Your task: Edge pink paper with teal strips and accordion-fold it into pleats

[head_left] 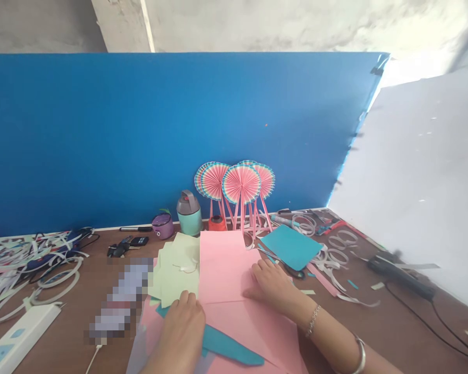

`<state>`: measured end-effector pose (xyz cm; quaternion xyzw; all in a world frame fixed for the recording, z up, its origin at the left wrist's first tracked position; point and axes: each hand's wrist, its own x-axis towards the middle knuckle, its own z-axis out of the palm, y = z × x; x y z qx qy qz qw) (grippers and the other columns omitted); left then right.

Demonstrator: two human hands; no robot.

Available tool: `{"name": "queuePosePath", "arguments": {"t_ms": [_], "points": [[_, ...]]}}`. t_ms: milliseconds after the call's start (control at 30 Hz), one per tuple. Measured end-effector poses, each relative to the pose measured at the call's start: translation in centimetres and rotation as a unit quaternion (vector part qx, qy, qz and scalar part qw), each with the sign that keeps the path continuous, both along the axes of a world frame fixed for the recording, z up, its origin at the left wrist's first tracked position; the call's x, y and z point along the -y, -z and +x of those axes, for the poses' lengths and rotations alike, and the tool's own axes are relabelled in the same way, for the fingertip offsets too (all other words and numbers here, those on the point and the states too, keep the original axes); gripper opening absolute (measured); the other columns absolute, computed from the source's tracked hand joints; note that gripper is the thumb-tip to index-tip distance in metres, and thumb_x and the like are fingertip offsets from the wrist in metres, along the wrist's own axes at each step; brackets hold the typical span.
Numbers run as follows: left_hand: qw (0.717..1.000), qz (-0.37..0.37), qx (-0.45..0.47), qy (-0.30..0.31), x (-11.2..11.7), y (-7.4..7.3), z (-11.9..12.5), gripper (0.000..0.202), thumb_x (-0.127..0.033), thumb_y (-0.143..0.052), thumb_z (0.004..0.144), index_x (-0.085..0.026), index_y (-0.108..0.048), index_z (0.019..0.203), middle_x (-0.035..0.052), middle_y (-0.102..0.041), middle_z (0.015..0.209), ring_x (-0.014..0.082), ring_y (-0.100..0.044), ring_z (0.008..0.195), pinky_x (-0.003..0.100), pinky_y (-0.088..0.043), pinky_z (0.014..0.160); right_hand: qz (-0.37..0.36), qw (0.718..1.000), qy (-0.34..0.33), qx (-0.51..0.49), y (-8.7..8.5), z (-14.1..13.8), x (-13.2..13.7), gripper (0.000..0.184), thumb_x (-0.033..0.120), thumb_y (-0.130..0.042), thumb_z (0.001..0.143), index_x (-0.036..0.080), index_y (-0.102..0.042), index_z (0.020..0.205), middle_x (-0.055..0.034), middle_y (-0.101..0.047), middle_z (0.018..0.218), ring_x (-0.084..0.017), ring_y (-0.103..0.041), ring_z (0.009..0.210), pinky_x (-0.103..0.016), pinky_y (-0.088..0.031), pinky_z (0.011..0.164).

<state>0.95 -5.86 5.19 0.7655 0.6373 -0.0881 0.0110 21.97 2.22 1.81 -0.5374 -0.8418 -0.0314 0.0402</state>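
Pink paper (221, 267) is probably needing even pressure; right hand (272, 285) is resting spread, left hand's (182, 324) grip is showing unclearly.

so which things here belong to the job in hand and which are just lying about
Probably the job:
pink sheets, under the right hand
pale green sheets
teal sheet

Probably just lying about:
power strip
purple container
black pen

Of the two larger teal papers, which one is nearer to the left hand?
The long teal piece, right beside the left hand; the squarish teal sheet lies beyond the right hand.
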Motion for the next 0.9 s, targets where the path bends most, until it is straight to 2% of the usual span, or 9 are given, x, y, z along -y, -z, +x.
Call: {"name": "queuePosePath", "arguments": {"t_ms": [100,200,267,400,467,567,700,800,900], "points": [[1.0,0.022,0.015,-0.004,-0.4,0.4,-0.3,0.042,0.011,-0.035,0.066,-0.013,-0.068,0.073,0.0123,-0.064,0.08,0.026,-0.055,0.084,0.035,-0.04,0.069,-0.002,0.999,-0.031,-0.035,-0.5,0.0,0.0,0.027,0.039,-0.066,0.074,0.015,-0.058,0.082,-0.0099,-0.06,0.088,-0.026,-0.053,0.086,-0.035,-0.037,0.074],[1.0,0.02,0.021,-0.009,-0.9,0.8,-0.5,0.041,0.011,-0.035,0.066,-0.013,-0.067,0.073,0.0126,-0.064,0.08,0.027,-0.056,0.084,0.036,-0.039,0.07,-0.033,0.986,-0.126,-0.104,-0.6,-0.3,0.2,0.006,0.024,-0.059,0.077,0.018,-0.059,0.079,-0.0048,-0.059,0.084,-0.02,-0.052,0.082,-0.03,-0.036,0.073],[1.0,0.014,0.017,-0.016,-1.3,0.9,-0.7,0.042,0.011,-0.033,0.066,-0.013,-0.066,0.075,0.0128,-0.063,0.081,0.028,-0.056,0.086,0.038,-0.04,0.072,-0.077,0.971,-0.174,-0.147,-0.3,-0.6,0.4,0.005,0.016,-0.054,0.076,0.018,-0.059,0.077,-0.003,-0.059,0.08,-0.016,-0.051,0.078,-0.026,-0.036,0.07],[0.992,0.088,0.086,-0.037,-1.9,1.0,-1.1,0.04,0.009,-0.032,0.067,-0.015,-0.062,0.081,0.0092,-0.062,0.083,0.0258,-0.055,0.084,0.037,-0.04,0.071,-0.149,0.951,-0.148,-0.226,0.3,-1.1,0.8,0.01,0.009,-0.05,0.07,0.017,-0.055,0.069,-0.0006,-0.056,0.072,-0.013,-0.048,0.068,-0.023,-0.033,0.061],[0.97,0.169,0.171,-0.043,-2.1,1.1,-1.2,0.035,0.005,-0.033,0.069,-0.017,-0.057,0.081,0.0062,-0.06,0.082,0.023,-0.054,0.081,0.034,-0.041,0.069,-0.179,0.937,-0.109,-0.28,0.3,-1.1,0.8,0.01,0.008,-0.048,0.07,0.017,-0.054,0.069,0.0009,-0.055,0.069,-0.011,-0.046,0.063,-0.022,-0.031,0.056],[0.918,0.249,0.306,-0.038,-2.3,1.5,-1.1,0.025,-0.002,-0.036,0.074,-0.02,-0.053,0.078,0.0032,-0.058,0.077,0.02,-0.053,0.078,0.03,-0.042,0.068,-0.203,0.894,-0.089,-0.39,-0.3,-1.0,0.8,0.008,0.013,-0.048,0.076,0.017,-0.055,0.074,0.0018,-0.054,0.067,-0.01,-0.044,0.06,-0.021,-0.032,0.054],[0.875,0.189,0.445,-0.01,-2.4,2.6,-0.2,0.017,-0.027,-0.048,0.084,-0.021,-0.061,0.093,0.004,-0.063,0.088,0.0193,-0.057,0.081,0.03,-0.046,0.07,-0.222,0.842,-0.134,-0.473,-1.1,-1.3,1.2,0.008,0.02,-0.052,0.079,0.016,-0.055,0.072,0.0018,-0.054,0.066,-0.01,-0.045,0.059,-0.021,-0.036,0.057],[0.856,0.15,0.495,-0.005,-2.3,3.6,0.8,0.022,-0.039,-0.055,0.082,-0.022,-0.065,0.091,0.0035,-0.065,0.087,0.0186,-0.059,0.078,0.029,-0.047,0.069,-0.231,0.841,-0.169,-0.459,-0.9,-1.9,1.7,0.007,0.017,-0.053,0.078,0.016,-0.059,0.074,0.0012,-0.057,0.067,-0.01,-0.048,0.06,-0.02,-0.038,0.057],[0.841,0.177,0.51,0.017,-2.2,4.2,1.3,0.019,-0.033,-0.053,0.085,-0.021,-0.065,0.076,0.0016,-0.063,0.074,0.0168,-0.058,0.073,0.027,-0.047,0.068,-0.204,0.853,-0.208,-0.433,-0.3,-2.2,2.0,0.013,0.01,-0.05,0.077,0.017,-0.061,0.078,0.0003,-0.061,0.072,-0.01,-0.051,0.063,-0.02,-0.041,0.059]]}}
